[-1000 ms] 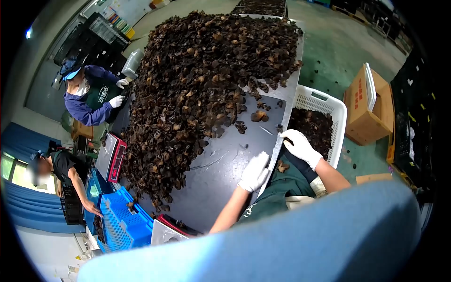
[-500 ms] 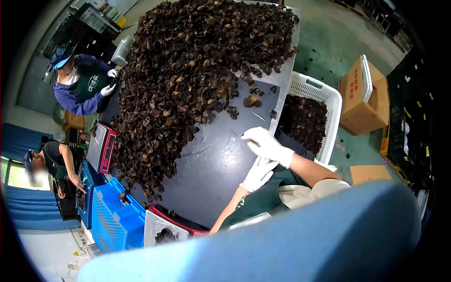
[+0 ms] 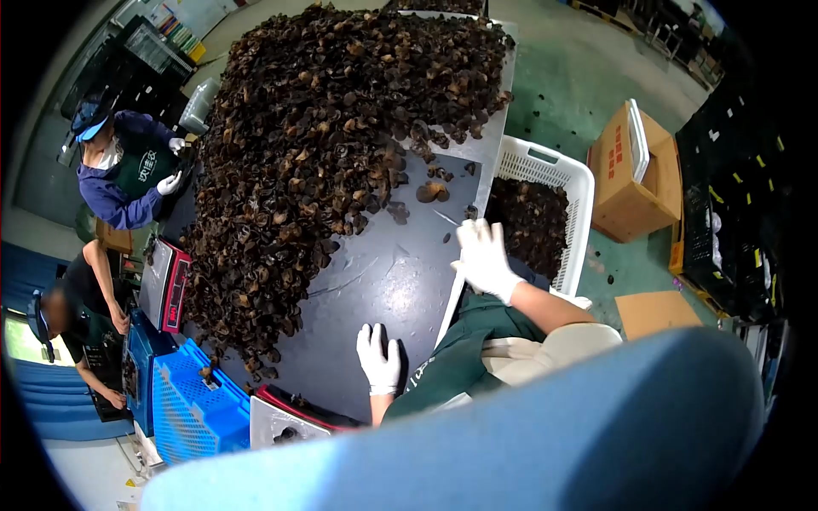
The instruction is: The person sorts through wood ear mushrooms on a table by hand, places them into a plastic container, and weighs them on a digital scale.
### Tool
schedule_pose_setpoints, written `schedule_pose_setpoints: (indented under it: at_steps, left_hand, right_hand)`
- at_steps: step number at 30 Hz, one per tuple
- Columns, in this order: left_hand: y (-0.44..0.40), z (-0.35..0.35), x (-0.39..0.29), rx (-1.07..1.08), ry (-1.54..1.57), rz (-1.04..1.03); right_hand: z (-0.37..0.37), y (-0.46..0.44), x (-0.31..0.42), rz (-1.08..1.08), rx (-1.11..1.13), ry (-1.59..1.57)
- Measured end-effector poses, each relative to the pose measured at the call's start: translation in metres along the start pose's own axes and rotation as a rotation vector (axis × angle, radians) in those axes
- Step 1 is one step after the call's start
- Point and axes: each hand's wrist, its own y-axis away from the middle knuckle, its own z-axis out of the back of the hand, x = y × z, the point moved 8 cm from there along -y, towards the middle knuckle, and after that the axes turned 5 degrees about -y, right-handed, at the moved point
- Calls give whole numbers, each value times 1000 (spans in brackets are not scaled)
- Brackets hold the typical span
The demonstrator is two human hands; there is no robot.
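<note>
While dark fungus pieces [image 3: 315, 128] heap across the worktop [image 3: 375, 294] to its opposite edge, loose bits [image 3: 433, 192] lie toward the near edge. The left hand [image 3: 379, 362], grip apart, is at the bare surface, contact hard to tell; the right hand [image 3: 487, 262], grip spread, is at the near edge beside a white basket [image 3: 582, 204] of more pieces. A co-worker [image 3: 128, 166] stands at the opposite edge; green floor [image 3: 558, 94] spreads beyond the basket. A blurred blue shape [image 3: 477, 434] hides the bottom, cutting off a scale [image 3: 268, 417].
</note>
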Motion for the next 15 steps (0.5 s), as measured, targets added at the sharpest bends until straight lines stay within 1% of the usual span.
schedule_pose_setpoints:
  at_steps: [1,2,4,5,6,8,10,12,13,14,15]
  left_hand:
    - [5,-11,-6,14,-99,-54]
    - [9,-19,-16,67,-238,-112]
    - [12,-36,-16,184,-453,-74]
    - [12,-37,-15,177,-445,-71]
    - [12,-36,-14,172,-415,-72]
    - [12,-37,-13,169,-390,-75]
    - [12,-37,-13,188,-418,-67]
    - [13,-39,-11,198,-423,-58]
    - [14,-36,-12,196,-393,-51]
    - [12,-34,-14,190,-363,-43]
    - [14,-37,-11,190,-390,-58]
  right_hand:
    - [1,12,-30,13,-184,-27]
    - [-10,21,-60,-26,-228,62]
    - [-8,33,-90,-107,-287,178]
    - [-9,29,-93,-102,-291,186]
    - [-8,25,-93,-86,-295,80]
    - [-9,13,-86,-26,-323,-145]
    - [-10,-12,-57,-50,-224,-134]
    - [-33,-37,-40,-167,-175,-148]
    - [-39,-44,-31,-229,-95,-106]
    - [-48,-49,-21,-182,-127,-63]
    - [-42,-50,-5,-95,-141,-47]
